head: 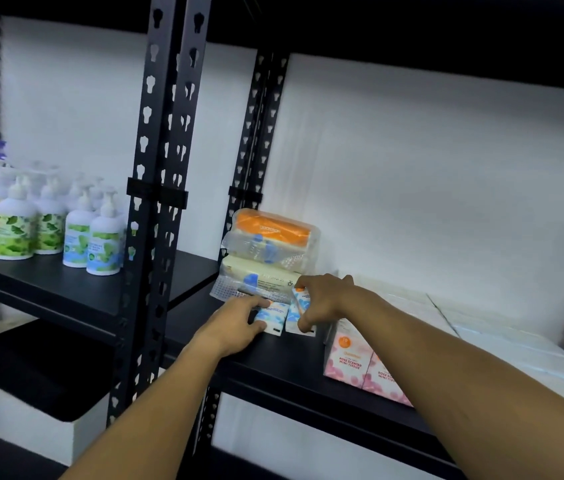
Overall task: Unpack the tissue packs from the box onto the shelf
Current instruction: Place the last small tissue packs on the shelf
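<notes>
Left pack: small blue-and-white tissue pack point(271, 317) lying flat on the black shelf point(273, 358), long axis running left-right, near edge toward the person.
Right pack: second blue-and-white tissue pack point(297, 311), tilted up on its near edge, touching the flat one on its right side.
Left grip: left hand point(235, 323) curled onto the flat pack from its left end, thumb at the near edge, fingers over the top; closed on it.
Right grip: right hand point(322, 303) closed over the tilted pack from above and right, thumb on its near face.
Key relation: each pack sits directly under its own hand; the two meet between the grips, so judged next move is seating the tilted one flat beside its neighbour.
Behind: stacked wrapped tissue bundles point(270, 251), touching or just beyond the packs; cannot tell which.
Right: pink rose-scented mini tissue packs point(360, 362), just beside.
Far left: pump bottles point(93, 233), well apart.
Box: not in view.
</notes>
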A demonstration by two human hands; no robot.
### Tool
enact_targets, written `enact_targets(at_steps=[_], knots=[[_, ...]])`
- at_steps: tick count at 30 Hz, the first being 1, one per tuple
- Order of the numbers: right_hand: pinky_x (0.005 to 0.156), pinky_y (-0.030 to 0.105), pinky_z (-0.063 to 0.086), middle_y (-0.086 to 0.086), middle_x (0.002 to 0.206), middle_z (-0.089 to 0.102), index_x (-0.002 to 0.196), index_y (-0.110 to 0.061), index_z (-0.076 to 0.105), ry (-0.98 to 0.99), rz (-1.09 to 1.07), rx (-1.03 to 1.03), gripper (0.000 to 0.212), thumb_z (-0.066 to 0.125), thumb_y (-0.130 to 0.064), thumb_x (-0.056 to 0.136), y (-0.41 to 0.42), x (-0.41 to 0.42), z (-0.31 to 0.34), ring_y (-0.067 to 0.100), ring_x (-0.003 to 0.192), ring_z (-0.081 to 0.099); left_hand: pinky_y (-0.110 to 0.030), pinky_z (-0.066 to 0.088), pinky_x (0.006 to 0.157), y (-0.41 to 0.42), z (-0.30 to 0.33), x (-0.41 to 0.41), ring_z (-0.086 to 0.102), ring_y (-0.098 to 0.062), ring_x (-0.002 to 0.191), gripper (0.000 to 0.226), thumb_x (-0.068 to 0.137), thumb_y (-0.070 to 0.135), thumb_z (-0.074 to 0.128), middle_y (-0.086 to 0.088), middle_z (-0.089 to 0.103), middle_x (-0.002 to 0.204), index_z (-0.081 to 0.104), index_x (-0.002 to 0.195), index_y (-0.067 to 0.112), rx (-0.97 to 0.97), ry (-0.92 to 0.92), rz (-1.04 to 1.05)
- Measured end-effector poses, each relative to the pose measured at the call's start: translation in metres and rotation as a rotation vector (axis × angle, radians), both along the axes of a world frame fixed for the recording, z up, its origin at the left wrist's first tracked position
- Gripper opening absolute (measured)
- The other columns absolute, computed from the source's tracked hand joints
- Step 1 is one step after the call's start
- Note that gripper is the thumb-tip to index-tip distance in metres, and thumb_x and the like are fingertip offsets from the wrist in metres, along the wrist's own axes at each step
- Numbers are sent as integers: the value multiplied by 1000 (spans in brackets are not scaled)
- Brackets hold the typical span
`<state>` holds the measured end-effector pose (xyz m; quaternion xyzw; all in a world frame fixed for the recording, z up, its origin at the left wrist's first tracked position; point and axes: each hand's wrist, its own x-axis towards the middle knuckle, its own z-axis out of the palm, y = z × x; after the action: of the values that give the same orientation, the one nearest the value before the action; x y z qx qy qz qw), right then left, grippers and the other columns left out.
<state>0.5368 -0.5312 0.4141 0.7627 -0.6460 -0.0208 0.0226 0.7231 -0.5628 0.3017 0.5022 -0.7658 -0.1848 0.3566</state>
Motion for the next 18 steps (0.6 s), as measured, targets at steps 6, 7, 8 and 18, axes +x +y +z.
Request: enact_targets(at_steps=[6, 7, 8, 18], knots=[[102, 43, 24, -1, 131, 56, 145, -30, 36, 23, -23, 23, 88, 76, -40, 67, -4, 5, -5, 25, 120, 49, -39, 46, 103, -1, -1, 1, 55, -13, 119, 45, 89, 31, 63, 5, 55, 136, 53, 132, 40, 16, -37, 13], [103, 44, 24, -2, 132, 55, 145, -30, 36, 33, -27, 29, 88, 77, -40, 67, -4, 6, -6, 25, 121, 48, -39, 46, 103, -1, -1, 0, 55, -14, 120, 45, 89, 32, 63, 5, 55, 137, 52, 132, 41, 16, -37, 15], [104, 45, 24, -1, 133, 55, 145, -30, 36, 45, -31, 36, 88, 77, -41, 67, -5, 6, -6, 25, 122, 48, -40, 46, 103, -1, -1, 0, 55, -14, 120, 45, 90, 32, 62, 4, 54, 138, 52, 132, 41, 16, -38, 18], [102, 44, 25, -1, 133, 55, 143, -30, 37, 51, -52, 55, 86, 76, -48, 68, -9, 3, -13, 27, 121, 47, -40, 43, 106, 1, 0, -1, 50, -16, 125, 46, 92, 33, 61, 5, 50, 141, 50, 136, 40, -24, -71, 35]])
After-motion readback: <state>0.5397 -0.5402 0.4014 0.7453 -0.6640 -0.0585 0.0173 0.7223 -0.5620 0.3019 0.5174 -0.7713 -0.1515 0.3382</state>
